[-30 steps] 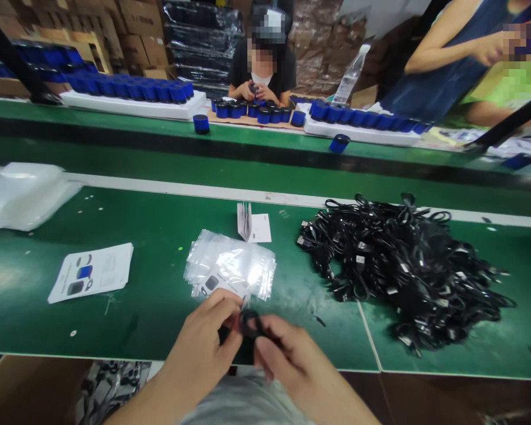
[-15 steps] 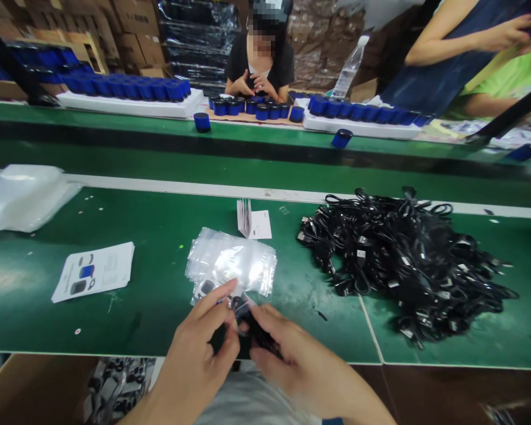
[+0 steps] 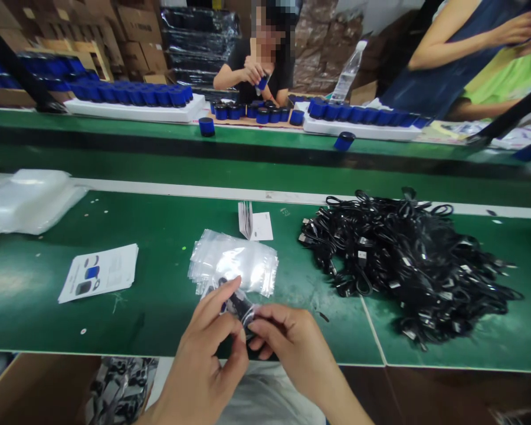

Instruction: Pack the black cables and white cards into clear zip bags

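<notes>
My left hand (image 3: 212, 348) and my right hand (image 3: 287, 345) meet at the near edge of the green table (image 3: 159, 307). Together they pinch a small clear bag (image 3: 241, 308) with a coiled black cable inside it. The fingers of both hands are closed on it. Just beyond lies a stack of clear zip bags (image 3: 234, 262). A big heap of black cables (image 3: 407, 265) lies to the right of my hands.
A printed leaflet (image 3: 100, 271) lies at the left, folded white papers (image 3: 254, 224) behind the bags, and a white plastic bundle (image 3: 26, 200) far left. Across the belt, another person holds a blue cylinder beside trays of blue cylinders (image 3: 133, 94). A box of bagged cables (image 3: 115, 386) sits below.
The coiled cable has gone from bare between my fingers into the clear bag. Both hands have shifted slightly forward toward the bag stack. The person opposite has raised a blue cylinder.
</notes>
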Motion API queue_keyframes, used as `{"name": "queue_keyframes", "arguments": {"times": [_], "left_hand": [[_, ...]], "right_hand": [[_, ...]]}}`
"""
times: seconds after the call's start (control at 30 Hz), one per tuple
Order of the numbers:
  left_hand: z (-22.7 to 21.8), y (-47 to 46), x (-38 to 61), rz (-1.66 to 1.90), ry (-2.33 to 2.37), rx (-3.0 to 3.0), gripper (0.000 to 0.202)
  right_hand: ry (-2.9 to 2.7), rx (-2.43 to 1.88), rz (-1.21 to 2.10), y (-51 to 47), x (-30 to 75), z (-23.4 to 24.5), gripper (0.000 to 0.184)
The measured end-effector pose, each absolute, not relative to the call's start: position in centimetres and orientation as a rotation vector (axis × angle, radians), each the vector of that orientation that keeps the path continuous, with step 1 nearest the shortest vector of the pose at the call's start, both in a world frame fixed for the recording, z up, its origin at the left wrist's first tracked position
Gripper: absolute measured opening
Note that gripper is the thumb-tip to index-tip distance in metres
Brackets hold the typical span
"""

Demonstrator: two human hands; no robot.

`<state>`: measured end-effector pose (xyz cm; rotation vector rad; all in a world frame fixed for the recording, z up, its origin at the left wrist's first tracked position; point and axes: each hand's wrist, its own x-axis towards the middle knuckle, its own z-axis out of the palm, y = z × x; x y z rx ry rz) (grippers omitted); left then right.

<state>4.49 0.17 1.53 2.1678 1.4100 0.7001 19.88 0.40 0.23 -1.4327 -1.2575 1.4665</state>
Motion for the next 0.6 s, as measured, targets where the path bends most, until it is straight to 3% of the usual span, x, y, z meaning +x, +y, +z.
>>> {"name": "queue_keyframes", "arguments": {"times": [0.07, 0.17, 0.27, 0.33, 0.43, 0.47, 0.6], "left_hand": [[1.6, -0.1, 4.7, 0.732, 1.388, 2.158, 0.016], [1.5, -0.5, 5.0, 0.761, 1.362, 2.162, 0.016], [1.6, -0.4, 4.7, 0.724, 1.355, 2.219, 0.018], [1.9, 0.2, 4.0, 0.668, 1.313, 2.247, 0.008], [2.6, 1.5, 3.0, 0.511, 1.33, 2.11, 0.048], [2.8, 1.9, 2.9, 0.455, 1.355, 2.027, 0.051], [2.9, 2.6, 3.0, 0.456, 1.381, 1.765, 0.02]], "right_hand": [[-1.45, -1.508, 1.116, 0.1, 19.5, 0.2, 0.018], [-1.415, -1.686, 0.659, 0.3, 19.1, 0.1, 0.007], [-1.45, -1.625, 1.014, 0.8, 19.5, 0.3, 0.014], [-1.526, -1.464, 1.266, 1.0, 20.0, 0.6, 0.015], [-1.592, -1.315, 1.307, 1.1, 20.6, 1.5, 0.019], [-1.589, -1.292, 1.31, 1.1, 20.8, 1.7, 0.018], [-1.362, -1.25, 1.414, 0.9, 21.1, 2.1, 0.014]]}}
